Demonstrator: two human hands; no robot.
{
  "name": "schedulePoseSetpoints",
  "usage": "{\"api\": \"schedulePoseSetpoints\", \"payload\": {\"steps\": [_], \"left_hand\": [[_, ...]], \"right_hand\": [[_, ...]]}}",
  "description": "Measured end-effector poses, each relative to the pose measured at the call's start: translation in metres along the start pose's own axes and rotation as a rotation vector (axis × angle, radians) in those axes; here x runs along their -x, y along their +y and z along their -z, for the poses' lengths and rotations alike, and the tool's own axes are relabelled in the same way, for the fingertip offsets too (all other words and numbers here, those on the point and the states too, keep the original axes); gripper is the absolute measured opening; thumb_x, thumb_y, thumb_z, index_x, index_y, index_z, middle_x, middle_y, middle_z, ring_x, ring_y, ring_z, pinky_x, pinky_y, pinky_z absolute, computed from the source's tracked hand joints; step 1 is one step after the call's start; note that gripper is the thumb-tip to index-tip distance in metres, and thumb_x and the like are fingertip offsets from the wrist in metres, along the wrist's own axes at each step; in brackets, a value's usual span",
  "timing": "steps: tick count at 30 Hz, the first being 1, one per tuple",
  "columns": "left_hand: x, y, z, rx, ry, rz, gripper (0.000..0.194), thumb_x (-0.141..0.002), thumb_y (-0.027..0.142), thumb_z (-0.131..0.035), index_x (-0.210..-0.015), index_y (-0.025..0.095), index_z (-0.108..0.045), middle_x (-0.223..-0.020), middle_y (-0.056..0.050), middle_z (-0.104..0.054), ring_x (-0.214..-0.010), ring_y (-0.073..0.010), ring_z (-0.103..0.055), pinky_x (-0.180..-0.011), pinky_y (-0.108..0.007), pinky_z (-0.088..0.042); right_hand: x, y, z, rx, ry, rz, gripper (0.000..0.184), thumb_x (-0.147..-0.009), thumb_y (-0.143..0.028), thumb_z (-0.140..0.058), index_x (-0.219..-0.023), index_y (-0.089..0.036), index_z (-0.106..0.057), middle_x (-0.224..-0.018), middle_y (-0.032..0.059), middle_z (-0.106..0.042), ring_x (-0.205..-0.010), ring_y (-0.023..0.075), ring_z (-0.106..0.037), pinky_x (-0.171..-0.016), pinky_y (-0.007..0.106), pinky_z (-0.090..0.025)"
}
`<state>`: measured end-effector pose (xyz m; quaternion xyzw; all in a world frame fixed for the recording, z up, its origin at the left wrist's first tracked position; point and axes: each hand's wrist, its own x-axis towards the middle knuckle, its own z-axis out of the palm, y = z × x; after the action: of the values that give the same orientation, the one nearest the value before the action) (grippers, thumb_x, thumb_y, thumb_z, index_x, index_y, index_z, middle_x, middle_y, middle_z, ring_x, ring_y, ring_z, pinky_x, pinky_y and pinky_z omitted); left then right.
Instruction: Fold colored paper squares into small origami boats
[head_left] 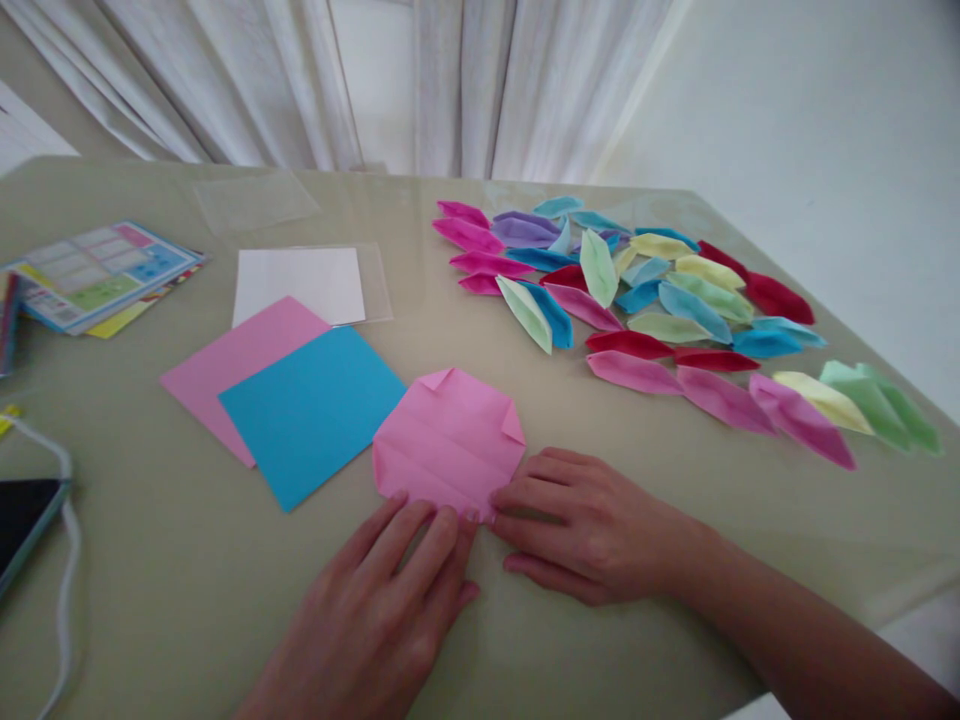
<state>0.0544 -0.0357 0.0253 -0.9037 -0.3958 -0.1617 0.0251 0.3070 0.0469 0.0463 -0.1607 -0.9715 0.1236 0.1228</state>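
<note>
A sheet of pink origami paper lies flat on the table, its corners folded in and parallel creases running across it. My left hand rests at its near edge, fingers stretched out and fingertips pressing on the paper. At the near right edge, my right hand touches the same sheet with its fingertips, fingers apart. Both thumbs are off the paper. The near folded corner is partly hidden under my fingers. Left of this sheet, a flat blue paper square overlaps a pink paper square.
Several folded paper boat-like pieces in many colours spread over the right side of the table. White paper in a clear sleeve and printed packaging lie at the back left. A dark-screened device and white cable sit far left.
</note>
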Motion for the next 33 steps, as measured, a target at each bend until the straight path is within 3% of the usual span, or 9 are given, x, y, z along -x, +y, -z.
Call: {"api": "schedulePoseSetpoints", "payload": {"steps": [6,12,17,20,22,25,28,30,33], "left_hand": [[-0.001,-0.002,0.0,0.023,-0.01,-0.005,0.036,-0.111,0.023,-0.039,-0.123,0.016,-0.072,-0.118,-0.006,-0.074,-0.11,-0.0288,-0.062,-0.099,-0.047,-0.044],[-0.003,-0.012,0.007,0.045,-0.06,-0.063,0.034,-0.111,0.025,-0.042,-0.117,0.017,-0.075,-0.117,-0.006,-0.074,-0.108,-0.0285,-0.064,-0.092,-0.046,-0.049],[-0.003,-0.019,0.013,0.025,0.012,-0.079,0.039,-0.113,0.025,-0.038,-0.11,0.018,-0.076,-0.116,-0.006,-0.076,-0.107,-0.0259,-0.066,-0.091,-0.043,-0.051],[-0.003,-0.032,0.019,0.078,0.113,-0.112,0.023,-0.109,0.026,-0.054,-0.098,0.02,-0.074,-0.104,-0.003,-0.076,-0.1,-0.0227,-0.068,-0.092,-0.04,-0.053],[-0.002,-0.047,0.024,0.132,0.166,-0.107,0.008,-0.104,0.024,-0.063,-0.103,0.022,-0.07,-0.105,-0.002,-0.074,-0.099,-0.0202,-0.068,-0.093,-0.037,-0.053],[0.003,-0.073,0.027,0.202,0.12,0.083,0.014,-0.102,0.02,-0.06,-0.114,0.024,-0.067,-0.112,-0.004,-0.071,-0.104,-0.0197,-0.066,-0.091,-0.034,-0.052],[0.009,-0.091,0.022,0.237,-0.087,0.152,0.038,-0.099,0.019,-0.053,-0.136,0.027,-0.059,-0.133,-0.006,-0.067,-0.124,-0.0246,-0.062,-0.104,-0.04,-0.05],[0.012,-0.096,0.016,0.27,-0.146,0.168,0.039,-0.1,0.018,-0.052,-0.137,0.028,-0.059,-0.136,-0.006,-0.067,-0.127,-0.0244,-0.061,-0.108,-0.04,-0.049],[0.011,-0.092,0.005,0.263,-0.136,0.223,0.037,-0.104,0.03,-0.056,-0.142,0.027,-0.056,-0.133,-0.007,-0.071,-0.123,-0.0252,-0.064,-0.104,-0.041,-0.051]], "right_hand": [[0.0,-0.001,0.002,-0.01,-0.046,-0.021,0.027,-0.106,-0.037,-0.062,-0.12,-0.017,-0.072,-0.107,0.0095,-0.076,-0.103,0.0222,-0.068,-0.092,0.037,-0.053],[0.0,-0.006,0.003,0.045,-0.056,-0.049,0.019,-0.105,-0.032,-0.063,-0.105,-0.018,-0.075,-0.108,0.0061,-0.076,-0.102,0.0212,-0.069,-0.089,0.037,-0.054],[0.0,-0.009,0.003,0.093,-0.017,-0.056,0.016,-0.104,-0.027,-0.065,-0.096,-0.019,-0.076,-0.106,0.0046,-0.078,-0.097,0.0181,-0.069,-0.084,0.033,-0.054],[0.0,-0.009,0.001,0.099,-0.004,-0.063,0.017,-0.104,-0.028,-0.065,-0.094,-0.018,-0.075,-0.104,0.0055,-0.078,-0.094,0.0184,-0.069,-0.082,0.034,-0.054],[0.0,-0.009,-0.001,0.11,0.012,-0.064,0.017,-0.105,-0.029,-0.064,-0.095,-0.018,-0.074,-0.102,0.0061,-0.079,-0.093,0.0187,-0.069,-0.082,0.034,-0.053],[0.0,-0.007,-0.004,0.125,0.029,-0.032,0.021,-0.108,-0.032,-0.06,-0.096,-0.018,-0.071,-0.1,0.0065,-0.078,-0.092,0.0185,-0.068,-0.081,0.034,-0.051],[-0.001,-0.004,-0.007,0.133,0.014,-0.008,0.027,-0.109,-0.04,-0.057,-0.103,-0.018,-0.07,-0.094,0.005,-0.075,-0.089,0.019,-0.067,-0.079,0.034,-0.049],[-0.001,-0.001,-0.008,0.156,0.014,-0.011,0.027,-0.109,-0.04,-0.057,-0.106,-0.017,-0.07,-0.09,0.0036,-0.072,-0.086,0.0191,-0.065,-0.076,0.035,-0.047],[-0.002,0.003,-0.009,0.208,0.055,-0.013,0.02,-0.11,-0.03,-0.057,-0.105,-0.017,-0.071,-0.088,0.003,-0.072,-0.082,0.0181,-0.063,-0.075,0.035,-0.045]]}}
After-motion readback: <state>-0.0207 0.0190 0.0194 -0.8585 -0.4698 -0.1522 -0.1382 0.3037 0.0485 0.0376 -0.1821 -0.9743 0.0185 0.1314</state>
